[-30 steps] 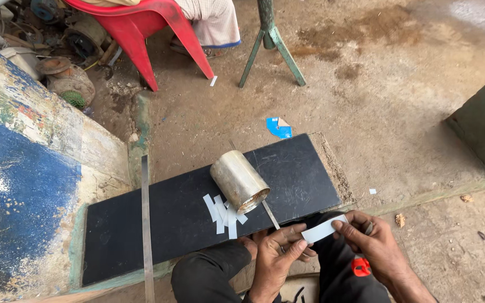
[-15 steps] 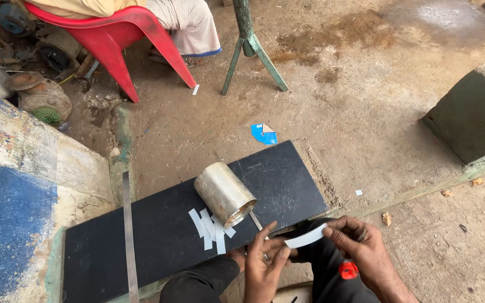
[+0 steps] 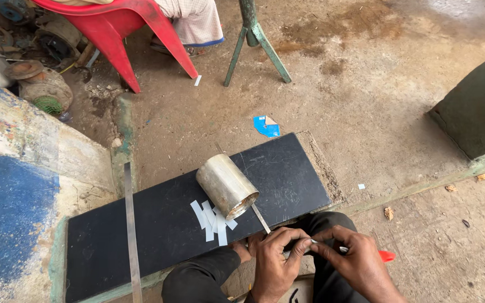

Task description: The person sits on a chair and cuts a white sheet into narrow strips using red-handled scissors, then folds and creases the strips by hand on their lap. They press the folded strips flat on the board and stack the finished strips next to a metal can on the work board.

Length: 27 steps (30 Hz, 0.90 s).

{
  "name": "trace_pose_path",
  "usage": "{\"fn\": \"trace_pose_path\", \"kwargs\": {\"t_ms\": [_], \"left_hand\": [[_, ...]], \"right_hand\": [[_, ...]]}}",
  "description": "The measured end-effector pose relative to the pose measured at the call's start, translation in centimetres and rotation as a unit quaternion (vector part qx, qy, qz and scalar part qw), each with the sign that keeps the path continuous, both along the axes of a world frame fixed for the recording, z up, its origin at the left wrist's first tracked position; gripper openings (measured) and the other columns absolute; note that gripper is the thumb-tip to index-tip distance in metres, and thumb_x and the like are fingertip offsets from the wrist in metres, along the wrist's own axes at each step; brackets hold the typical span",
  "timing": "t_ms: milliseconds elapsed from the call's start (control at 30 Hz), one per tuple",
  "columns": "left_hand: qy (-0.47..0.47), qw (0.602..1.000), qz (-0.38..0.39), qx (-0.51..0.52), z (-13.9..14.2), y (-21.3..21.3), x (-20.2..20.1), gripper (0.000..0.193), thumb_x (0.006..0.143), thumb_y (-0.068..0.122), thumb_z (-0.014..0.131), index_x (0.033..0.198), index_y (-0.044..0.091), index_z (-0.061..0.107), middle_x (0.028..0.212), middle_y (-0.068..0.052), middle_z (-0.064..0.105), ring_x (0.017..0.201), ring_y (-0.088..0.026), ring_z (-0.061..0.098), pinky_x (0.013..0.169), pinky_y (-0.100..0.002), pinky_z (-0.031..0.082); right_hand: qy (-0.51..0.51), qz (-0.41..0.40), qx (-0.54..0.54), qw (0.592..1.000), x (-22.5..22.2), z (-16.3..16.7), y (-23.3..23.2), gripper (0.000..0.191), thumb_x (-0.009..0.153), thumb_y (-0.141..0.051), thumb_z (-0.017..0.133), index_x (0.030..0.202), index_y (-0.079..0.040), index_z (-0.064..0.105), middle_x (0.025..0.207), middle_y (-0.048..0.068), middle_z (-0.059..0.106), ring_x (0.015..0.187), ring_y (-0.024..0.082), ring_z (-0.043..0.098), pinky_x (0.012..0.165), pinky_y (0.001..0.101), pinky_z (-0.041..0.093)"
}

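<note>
Since half a second ago our two hands have drawn together over our lap, and the white strip that showed plainly between them is now almost hidden under the fingers.

From the head view, we see our left hand (image 3: 276,255) curled, fingertips pinched against those of our right hand (image 3: 355,264); both close narrowly on the small white strip (image 3: 314,241), of which only a sliver shows, just off the near edge of the flat black scratched worktop (image 3: 158,230).

On that worktop lies a shiny metal cylinder (image 3: 227,186) on its side, its open end facing us; we cannot tell whether anything is inside. Several short white tape strips (image 3: 211,220) are stuck beside its mouth, overlapping. A thin metal rod (image 3: 260,218) runs from under the cylinder towards our hands. A long flat steel strip (image 3: 131,235) crosses the worktop's left part. Beyond, on the dusty earth floor, stands a red plastic chair (image 3: 124,28).
</note>
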<state>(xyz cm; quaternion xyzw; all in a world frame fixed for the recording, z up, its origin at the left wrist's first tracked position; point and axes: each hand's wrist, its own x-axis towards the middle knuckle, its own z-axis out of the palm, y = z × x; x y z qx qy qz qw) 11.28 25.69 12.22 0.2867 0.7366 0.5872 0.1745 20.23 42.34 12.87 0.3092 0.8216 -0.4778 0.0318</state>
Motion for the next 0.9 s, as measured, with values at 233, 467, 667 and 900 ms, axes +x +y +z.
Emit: {"fn": "trace_pose_path", "kwargs": {"t_ms": [233, 467, 667, 900], "left_hand": [[0.188, 0.972, 0.052, -0.132, -5.5, 0.3, -2.1, 0.024, 0.104, 0.031, 0.055, 0.099, 0.013, 0.07, 0.096, 0.0, 0.073, 0.085, -0.015, 0.066, 0.088, -0.039, 0.045], [0.535, 0.816, 0.034, -0.216, -13.2, 5.2, -10.1, 0.017, 0.108, 0.021, 0.055, 0.112, 0.01, 0.067, 0.098, -0.003, 0.062, 0.089, -0.018, 0.06, 0.085, -0.038, 0.046], [0.528, 0.807, -0.039, -0.261, -15.6, 7.6, -11.9, 0.016, 0.098, 0.01, 0.059, 0.112, 0.007, 0.067, 0.098, -0.005, 0.06, 0.097, -0.023, 0.06, 0.088, -0.042, 0.048], [0.446, 0.843, -0.031, -0.3, -17.5, 6.5, -9.8, 0.033, 0.099, 0.016, 0.059, 0.13, 0.004, 0.061, 0.12, -0.01, 0.06, 0.116, -0.029, 0.059, 0.103, -0.05, 0.045]], "right_hand": [[0.188, -0.06, -0.331, 0.923, -0.4, -5.3, 3.7, 0.045, 0.103, -0.03, 0.052, 0.141, -0.008, 0.063, 0.107, 0.008, 0.064, 0.093, 0.016, 0.057, 0.083, 0.0319, 0.048], [0.179, -0.166, -0.329, 0.912, -3.5, -15.1, 1.6, 0.041, 0.103, -0.023, 0.047, 0.139, -0.006, 0.056, 0.092, 0.009, 0.069, 0.08, 0.016, 0.062, 0.073, 0.0287, 0.054], [0.122, -0.181, -0.332, 0.918, -4.9, -16.6, -0.4, 0.035, 0.104, -0.025, 0.051, 0.125, 0.003, 0.058, 0.078, 0.011, 0.071, 0.051, 0.017, 0.053, 0.047, 0.0282, 0.043], [0.134, -0.107, -0.177, 0.969, -9.2, -14.0, 6.4, 0.037, 0.105, -0.022, 0.057, 0.137, -0.009, 0.071, 0.081, 0.006, 0.066, 0.061, 0.011, 0.053, 0.053, 0.0286, 0.045]]}}
